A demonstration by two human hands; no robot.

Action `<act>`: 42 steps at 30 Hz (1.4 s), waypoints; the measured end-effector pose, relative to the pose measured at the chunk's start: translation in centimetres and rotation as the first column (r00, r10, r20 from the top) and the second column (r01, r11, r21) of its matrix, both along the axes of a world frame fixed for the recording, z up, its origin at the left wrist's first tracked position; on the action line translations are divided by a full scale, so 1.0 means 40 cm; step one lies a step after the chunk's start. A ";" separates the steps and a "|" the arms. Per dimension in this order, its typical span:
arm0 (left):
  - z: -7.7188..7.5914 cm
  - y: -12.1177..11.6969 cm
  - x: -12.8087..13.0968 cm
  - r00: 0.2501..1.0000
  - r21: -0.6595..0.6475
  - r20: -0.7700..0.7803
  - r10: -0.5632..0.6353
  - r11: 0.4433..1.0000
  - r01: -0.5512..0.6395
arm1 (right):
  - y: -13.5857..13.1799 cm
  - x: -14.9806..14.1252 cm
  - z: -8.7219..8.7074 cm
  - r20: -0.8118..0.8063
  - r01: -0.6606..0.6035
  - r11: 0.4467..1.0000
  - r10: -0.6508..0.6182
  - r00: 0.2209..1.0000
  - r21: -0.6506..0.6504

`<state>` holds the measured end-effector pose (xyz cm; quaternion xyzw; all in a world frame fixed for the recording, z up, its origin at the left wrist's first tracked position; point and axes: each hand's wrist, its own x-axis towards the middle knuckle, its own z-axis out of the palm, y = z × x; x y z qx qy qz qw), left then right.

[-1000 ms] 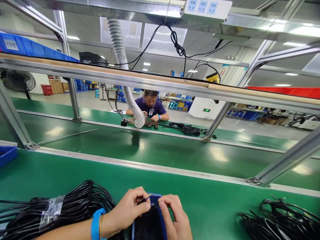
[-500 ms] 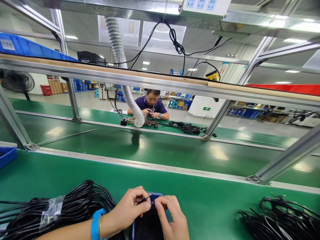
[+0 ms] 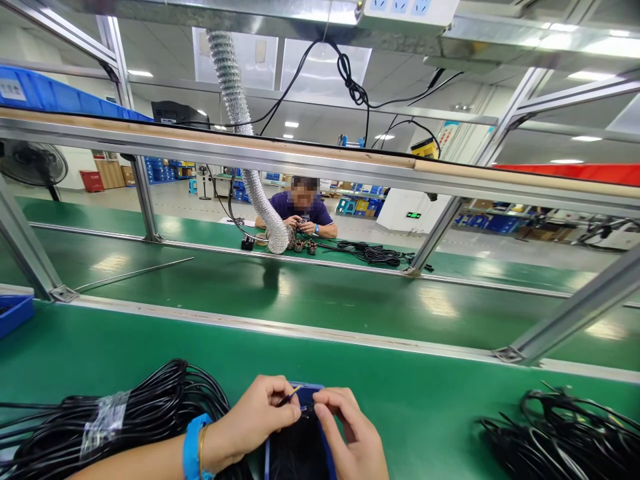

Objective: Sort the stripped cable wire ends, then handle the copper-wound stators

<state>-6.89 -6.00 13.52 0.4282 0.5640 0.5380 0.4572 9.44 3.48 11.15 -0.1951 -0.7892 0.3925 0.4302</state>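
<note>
Two hands meet over the blue bin (image 3: 314,386), the left (image 3: 263,417) and the right (image 3: 350,433) with their fingertips near each other but apart. Thumb and forefinger of the left are clamped on a dark cable end (image 3: 284,401), with a yellow wire (image 3: 297,389) poking up and a bluish wire (image 3: 303,409) pointing across the gap. The right's thumb and forefinger are drawn nearly together; from where I stand I cannot tell whether a small dark piece is caught between them. Dark stuff fills the bin underneath, too shadowed to make out.

What could go wrong, I'd say, is a slip: the ends are thin and the pinch is only at the tips, so anything loose could drop into that dark bin and be hard to find. A hard tug from the right might nick or bend the bluish wire, and the yellow one, sticking out free, could snag on a finger. The cable bundle (image 3: 155,407) lies close by the left forearm, so a sleeveless elbow might drag it.

Compared with half a second ago, the right hand has shifted a little rightward, widening the gap between the fingertips; the left has hardly moved.
</note>
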 end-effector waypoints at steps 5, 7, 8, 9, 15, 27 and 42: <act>-0.004 -0.001 0.000 1.000 -0.006 0.004 -0.001 1.000 0.001 | -0.005 -0.004 0.000 -0.010 0.028 0.999 -0.028 1.000 0.032; -0.004 -0.001 0.000 1.000 -0.003 0.004 -0.001 1.000 0.001 | -0.007 -0.006 0.002 -0.014 0.036 0.998 -0.036 0.999 0.042; -0.005 -0.001 0.000 1.000 0.000 0.003 0.000 1.000 0.000 | -0.008 -0.008 0.003 -0.012 0.035 0.998 -0.034 0.999 0.045; -0.005 -0.001 0.001 1.000 0.002 0.002 0.002 1.000 -0.002 | -0.009 -0.008 0.004 -0.007 0.033 0.998 -0.032 0.999 0.046; -0.010 0.003 0.000 1.000 -0.002 -0.004 -0.006 1.000 0.006 | -0.007 -0.009 0.000 -0.002 0.044 0.999 -0.044 0.999 0.032; -0.023 0.006 0.000 0.998 0.010 0.064 -0.001 1.000 0.000 | -0.010 -0.014 -0.006 0.017 -0.014 1.000 0.015 1.000 -0.012; 0.002 -0.003 0.004 1.000 -0.022 -0.012 0.018 1.000 -0.019 | 0.007 0.008 0.024 0.094 -0.071 0.992 0.061 0.994 0.100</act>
